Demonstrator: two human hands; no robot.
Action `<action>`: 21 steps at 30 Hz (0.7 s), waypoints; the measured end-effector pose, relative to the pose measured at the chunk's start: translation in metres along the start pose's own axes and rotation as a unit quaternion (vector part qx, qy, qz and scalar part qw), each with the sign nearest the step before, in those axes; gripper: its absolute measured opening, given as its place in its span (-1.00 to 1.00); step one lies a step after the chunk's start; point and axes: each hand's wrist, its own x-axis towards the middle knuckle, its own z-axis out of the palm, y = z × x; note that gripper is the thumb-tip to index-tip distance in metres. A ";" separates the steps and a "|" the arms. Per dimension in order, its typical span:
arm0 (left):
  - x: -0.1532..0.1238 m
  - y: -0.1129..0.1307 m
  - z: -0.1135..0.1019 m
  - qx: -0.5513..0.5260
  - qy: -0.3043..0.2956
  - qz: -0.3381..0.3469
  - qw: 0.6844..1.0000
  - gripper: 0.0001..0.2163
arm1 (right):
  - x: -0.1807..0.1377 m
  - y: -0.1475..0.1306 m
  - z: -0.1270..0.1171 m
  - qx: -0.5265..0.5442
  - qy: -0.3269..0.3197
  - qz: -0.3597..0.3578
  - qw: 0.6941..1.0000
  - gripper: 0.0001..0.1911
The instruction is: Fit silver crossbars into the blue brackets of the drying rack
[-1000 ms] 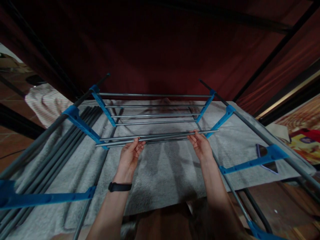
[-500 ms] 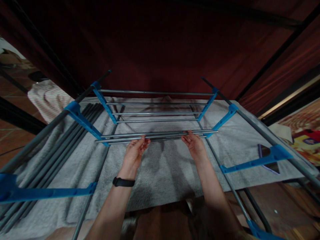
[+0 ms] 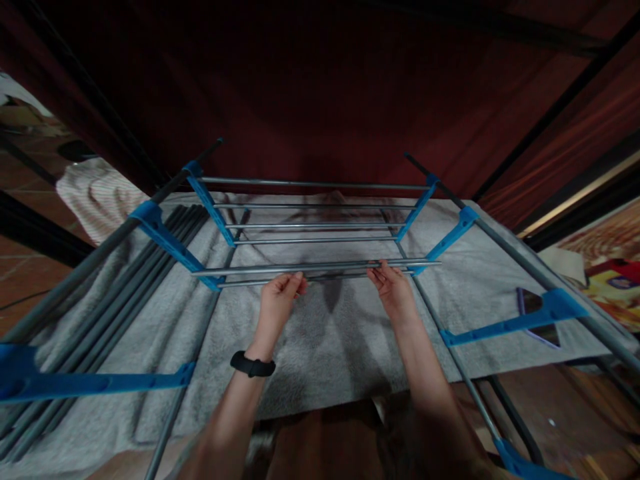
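Across the rack [image 3: 165, 235], thin rods [image 3: 330, 267] are pinched by left hand [image 3: 280, 295] and right hand [image 3: 395, 291], both closed, spaced apart; judged light, stiff, slippery.

— What sort of place is this?

— A home, I'd say: a living room or a bedroom, I can't tell which.

— What makes it a home?

— Dark red curtains [image 3: 320, 87] hang across the whole back. A grey towel [image 3: 325, 347] lies spread on what looks like the floor, with brown floor tiles [image 3: 20, 267] showing at the left.

— Anything else domestic?

— A light household rack [image 3: 320, 183] of thin grey tubes and blue plastic joints stands over the towel, with loose tubes [image 3: 125, 280] beside it. A striped cloth [image 3: 95, 197] lies crumpled at the left, a phone [image 3: 530, 303] rests on the towel, and a bright printed sheet [image 3: 610, 267] lies at the right.
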 end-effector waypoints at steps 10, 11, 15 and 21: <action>-0.013 0.007 -0.003 0.455 0.021 0.357 0.816 -0.71 | -0.001 -0.005 0.002 -0.013 -0.009 -0.003 1.000 -0.90; -0.011 0.007 -0.004 0.476 0.014 0.368 0.799 -0.68 | 0.000 -0.005 0.002 -0.015 -0.011 -0.001 1.000 -0.91; -0.005 0.006 -0.009 0.527 -0.016 0.382 0.759 -0.62 | 0.000 -0.006 0.001 -0.017 -0.015 -0.004 1.000 -0.92; -0.003 0.002 -0.014 0.582 -0.047 0.386 0.714 -0.59 | 0.005 -0.011 -0.003 -0.020 -0.020 -0.022 0.999 -0.89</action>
